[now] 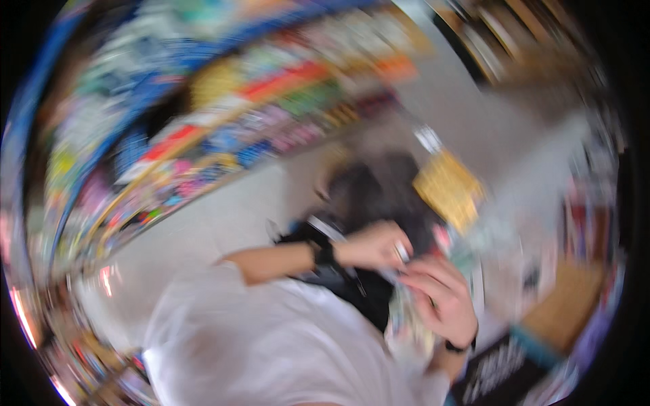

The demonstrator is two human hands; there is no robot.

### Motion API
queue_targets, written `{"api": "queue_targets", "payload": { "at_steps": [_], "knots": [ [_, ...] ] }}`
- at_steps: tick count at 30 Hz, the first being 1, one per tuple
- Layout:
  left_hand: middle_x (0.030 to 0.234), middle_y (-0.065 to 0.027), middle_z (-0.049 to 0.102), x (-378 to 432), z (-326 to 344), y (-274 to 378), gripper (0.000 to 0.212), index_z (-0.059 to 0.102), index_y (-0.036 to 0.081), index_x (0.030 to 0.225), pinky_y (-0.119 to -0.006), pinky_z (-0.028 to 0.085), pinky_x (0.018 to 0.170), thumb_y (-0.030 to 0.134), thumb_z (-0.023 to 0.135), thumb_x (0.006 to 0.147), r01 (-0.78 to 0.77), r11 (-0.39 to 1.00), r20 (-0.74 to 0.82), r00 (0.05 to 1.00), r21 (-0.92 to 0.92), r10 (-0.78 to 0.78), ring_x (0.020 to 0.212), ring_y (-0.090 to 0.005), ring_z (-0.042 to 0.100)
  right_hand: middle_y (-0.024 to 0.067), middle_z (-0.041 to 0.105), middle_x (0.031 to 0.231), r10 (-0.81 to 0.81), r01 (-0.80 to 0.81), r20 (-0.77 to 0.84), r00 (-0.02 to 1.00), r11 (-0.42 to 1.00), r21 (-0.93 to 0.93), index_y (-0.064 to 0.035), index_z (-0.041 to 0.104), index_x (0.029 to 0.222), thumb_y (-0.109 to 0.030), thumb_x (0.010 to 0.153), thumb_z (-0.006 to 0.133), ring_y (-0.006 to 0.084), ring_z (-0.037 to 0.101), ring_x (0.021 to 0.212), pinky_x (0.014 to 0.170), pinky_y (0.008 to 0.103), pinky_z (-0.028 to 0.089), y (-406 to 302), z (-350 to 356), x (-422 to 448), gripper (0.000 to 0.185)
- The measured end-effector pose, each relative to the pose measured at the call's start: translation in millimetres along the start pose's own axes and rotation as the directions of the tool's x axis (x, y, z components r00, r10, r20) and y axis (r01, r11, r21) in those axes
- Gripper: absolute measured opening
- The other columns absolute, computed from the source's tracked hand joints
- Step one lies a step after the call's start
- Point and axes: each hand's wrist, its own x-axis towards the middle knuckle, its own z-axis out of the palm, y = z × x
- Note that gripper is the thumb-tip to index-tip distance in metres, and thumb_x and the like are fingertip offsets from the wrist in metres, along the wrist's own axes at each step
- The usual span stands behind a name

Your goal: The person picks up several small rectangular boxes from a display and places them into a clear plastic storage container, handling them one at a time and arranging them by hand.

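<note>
The picture is strongly blurred. My left hand point(373, 246), with a black band at its wrist, has its fingers curled around a small white object point(401, 251). Close against its fingertips are the bent fingers of my right hand point(442, 299), which wears a thin dark band; blur hides whether they pinch anything. Beneath the right hand hangs a pale, multicoloured thing point(411, 325), perhaps a bag. A black bag or cloth point(373, 294) lies against my white shirt, under the left wrist.
Long shelves point(218, 127) of colourful packaged goods run across the upper left. A yellow-brown box point(449, 190) is beyond my hands, beside a dark blurred shape point(378, 188) on the pale floor. A brown carton point(563, 304) and a black panel bearing writing point(495, 373) are at lower right.
</note>
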Motion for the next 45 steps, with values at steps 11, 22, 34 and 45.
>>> {"api": "queue_targets", "payload": {
  "at_steps": [11, 22, 34, 45],
  "knots": [
    [0.085, -0.0109, 0.062, 2.5, 60.4, -69.3, 0.039, 0.064, 0.006, 0.095, -0.035, 0.046, 0.067, 0.035, 0.077, 0.073, -0.08, 0.997, -0.039, 0.996, -0.001, 0.08, 0.08, -0.0242, 0.06, 0.0161, 0.058, 0.12, -0.226, 0.488, 0.484, 0.846, 0.695, -0.528, -0.0011, 0.059, 0.115, -0.022, 0.084, 0.055, 0.0266, 0.051, 0.114, 0.105, 0.0412, 0.031, 188.8, 49.8, -106.8, 0.038],
    [0.087, -0.0108, 0.063, 9.1, 59.3, -60.3, 0.039, 0.063, 0.005, 0.098, -0.035, 0.047, 0.068, 0.035, 0.075, 0.077, -0.13, 0.99, -0.085, 0.987, 0.06, 0.135, 0.08, -0.0229, 0.059, 0.0089, 0.06, 0.086, -0.383, 0.602, 0.507, 0.772, 0.698, -0.389, -0.0076, 0.063, 0.089, -0.018, 0.082, 0.054, 0.0258, 0.058, 0.087, 0.094, 0.045, 0.037, 184.5, 32.8, -73.4, 0.016],
    [0.089, -0.0099, 0.063, 3.2, 59.7, -57.0, 0.038, 0.062, 0.003, 0.101, -0.032, 0.047, 0.069, 0.03, 0.075, 0.079, -0.122, 0.992, -0.082, 0.989, 0.018, 0.123, 0.081, -0.0179, 0.058, 0.0092, 0.06, 0.079, -0.272, 0.539, 0.539, 0.797, 0.723, -0.432, -0.0096, 0.063, 0.086, -0.023, 0.084, 0.055, 0.027, 0.058, 0.08, 0.086, 0.0468, 0.038, 131.2, 18.9, -45.2, 0.016],
    [0.089, -0.012, 0.063, 10.4, 55.9, -62.5, 0.038, 0.061, 0.002, 0.101, -0.033, 0.047, 0.07, 0.031, 0.075, 0.08, -0.229, 0.973, -0.062, 0.972, -0.004, 0.228, 0.082, -0.0207, 0.059, 0.0122, 0.062, 0.071, -0.101, 0.479, 0.606, 0.789, 0.719, -0.504, -0.0123, 0.063, 0.082, -0.026, 0.087, 0.054, 0.0283, 0.059, 0.076, 0.078, 0.0473, 0.039, 148.4, 26.5, -38.0, 0.018]
  ]
}}
